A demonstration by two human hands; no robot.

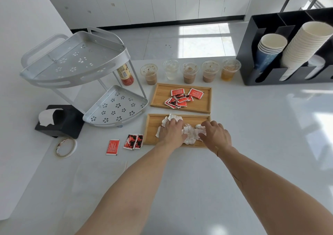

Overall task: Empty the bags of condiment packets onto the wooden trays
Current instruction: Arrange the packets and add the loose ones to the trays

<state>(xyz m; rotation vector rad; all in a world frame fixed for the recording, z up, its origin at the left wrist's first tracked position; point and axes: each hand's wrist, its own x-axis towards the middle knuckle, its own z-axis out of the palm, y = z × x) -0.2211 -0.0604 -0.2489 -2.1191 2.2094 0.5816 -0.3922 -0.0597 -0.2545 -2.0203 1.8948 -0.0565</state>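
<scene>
White packets point(189, 133) heaped on near wooden tray point(153, 125), under left hand point(171, 133) and right hand point(215, 134), each grip loosely curled. Red packets point(182, 98) on far tray point(162, 95); three strays point(126, 143) on desk point(252, 126) beside corner rack point(81, 69).

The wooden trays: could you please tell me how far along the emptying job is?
Done: the far tray holds red packets. In hand: the left hand and right hand rest on white packets in the near tray. Left: three stray packets on the table.
</scene>
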